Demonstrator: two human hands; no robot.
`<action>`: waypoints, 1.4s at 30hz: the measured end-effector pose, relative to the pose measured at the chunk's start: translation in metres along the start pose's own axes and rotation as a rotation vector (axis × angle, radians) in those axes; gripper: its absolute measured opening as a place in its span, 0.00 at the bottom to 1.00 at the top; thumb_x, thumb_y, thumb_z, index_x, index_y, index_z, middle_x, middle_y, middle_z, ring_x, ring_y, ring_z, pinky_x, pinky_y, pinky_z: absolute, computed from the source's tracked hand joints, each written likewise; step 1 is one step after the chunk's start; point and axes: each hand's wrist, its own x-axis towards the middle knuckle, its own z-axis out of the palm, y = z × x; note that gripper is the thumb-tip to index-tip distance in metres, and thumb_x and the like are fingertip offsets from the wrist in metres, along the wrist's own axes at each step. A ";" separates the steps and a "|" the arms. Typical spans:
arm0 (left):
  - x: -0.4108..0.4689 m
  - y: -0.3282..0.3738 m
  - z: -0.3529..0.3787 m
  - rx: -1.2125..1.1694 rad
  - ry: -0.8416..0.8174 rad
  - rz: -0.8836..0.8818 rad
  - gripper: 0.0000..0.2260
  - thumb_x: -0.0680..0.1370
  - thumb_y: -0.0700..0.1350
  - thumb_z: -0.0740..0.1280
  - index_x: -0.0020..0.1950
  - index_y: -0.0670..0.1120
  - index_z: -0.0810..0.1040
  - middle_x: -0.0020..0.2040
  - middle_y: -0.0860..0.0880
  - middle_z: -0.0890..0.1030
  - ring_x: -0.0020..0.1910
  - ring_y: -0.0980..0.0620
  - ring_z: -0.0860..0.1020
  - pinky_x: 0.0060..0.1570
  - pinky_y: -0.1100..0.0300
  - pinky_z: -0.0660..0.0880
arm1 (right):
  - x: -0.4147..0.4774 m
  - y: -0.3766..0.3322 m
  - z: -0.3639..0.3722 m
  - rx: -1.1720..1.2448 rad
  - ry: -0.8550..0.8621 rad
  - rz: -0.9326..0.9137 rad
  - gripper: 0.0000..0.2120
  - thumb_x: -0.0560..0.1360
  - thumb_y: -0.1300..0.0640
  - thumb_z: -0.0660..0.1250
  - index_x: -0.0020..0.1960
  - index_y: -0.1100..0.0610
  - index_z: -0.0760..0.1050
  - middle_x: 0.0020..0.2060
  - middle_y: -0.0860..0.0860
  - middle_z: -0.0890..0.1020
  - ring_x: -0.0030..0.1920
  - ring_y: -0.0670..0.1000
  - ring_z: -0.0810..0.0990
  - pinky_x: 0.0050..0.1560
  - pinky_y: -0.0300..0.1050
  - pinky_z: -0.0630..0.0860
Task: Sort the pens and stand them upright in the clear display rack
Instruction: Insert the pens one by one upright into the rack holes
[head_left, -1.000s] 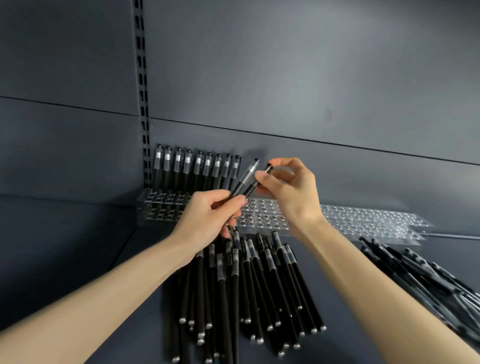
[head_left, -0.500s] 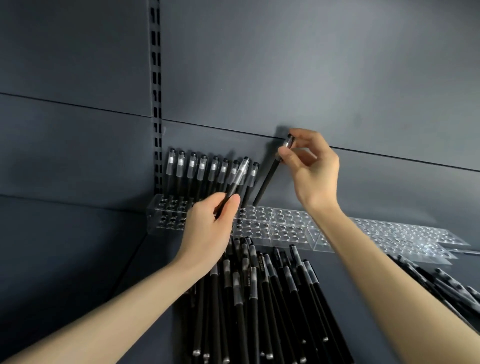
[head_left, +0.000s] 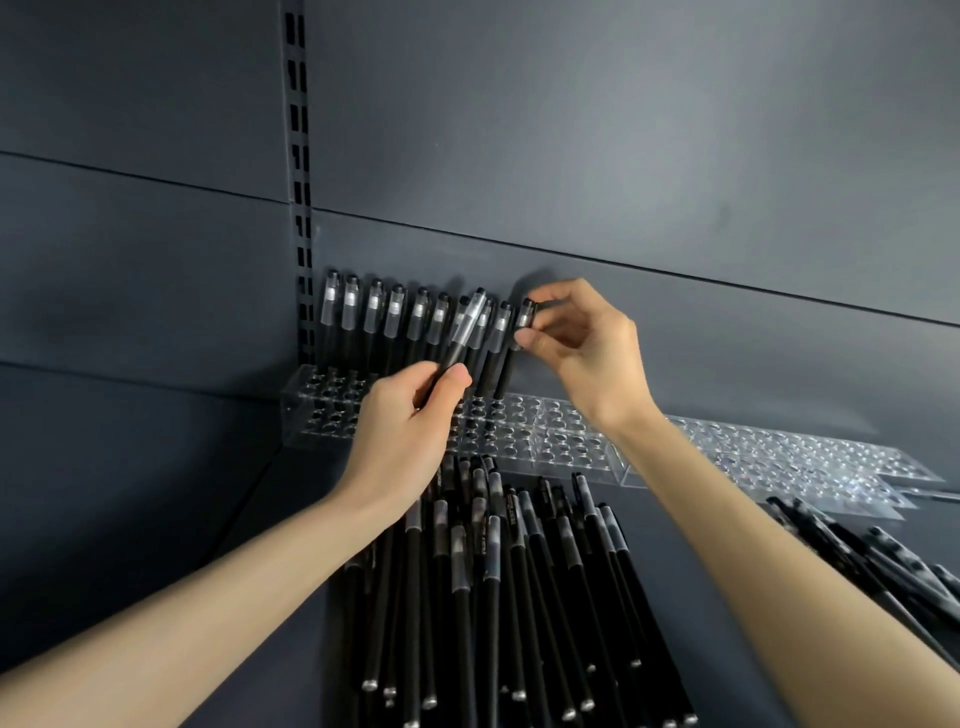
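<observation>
A clear display rack with rows of round holes stands against the dark back wall. Several black pens with clear caps stand upright in its back row. My right hand pinches the cap of one more black pen, which stands in a hole at the right end of that row. My left hand holds another black pen tilted in front of the standing pens. A heap of loose black pens lies on the shelf below my hands.
A second heap of black pens lies at the right. More clear rack sections stretch to the right along the wall. A slotted metal upright runs up the wall at the rack's left end.
My right hand came down from above with its pen and set it upright in the rack beside the row. My left hand kept its tilted pen and stayed about where it was.
</observation>
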 end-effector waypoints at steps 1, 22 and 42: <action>0.000 0.000 0.000 -0.001 -0.001 -0.002 0.20 0.79 0.49 0.62 0.43 0.30 0.73 0.27 0.47 0.62 0.26 0.53 0.60 0.25 0.62 0.58 | -0.001 0.001 0.001 -0.003 -0.011 0.010 0.14 0.71 0.65 0.73 0.50 0.51 0.75 0.35 0.47 0.79 0.39 0.47 0.80 0.47 0.39 0.78; -0.010 0.001 0.009 -0.039 -0.230 0.033 0.11 0.80 0.47 0.62 0.42 0.44 0.78 0.27 0.53 0.68 0.26 0.57 0.64 0.27 0.65 0.62 | -0.025 -0.023 -0.002 0.260 -0.044 0.097 0.09 0.73 0.61 0.72 0.51 0.54 0.76 0.29 0.44 0.78 0.36 0.46 0.79 0.45 0.38 0.78; -0.012 -0.004 0.007 0.675 -0.151 0.339 0.14 0.80 0.50 0.61 0.62 0.49 0.78 0.57 0.55 0.75 0.59 0.54 0.69 0.62 0.61 0.54 | -0.007 -0.023 -0.031 0.109 0.213 0.071 0.16 0.75 0.66 0.67 0.52 0.46 0.71 0.41 0.51 0.82 0.43 0.54 0.84 0.52 0.59 0.79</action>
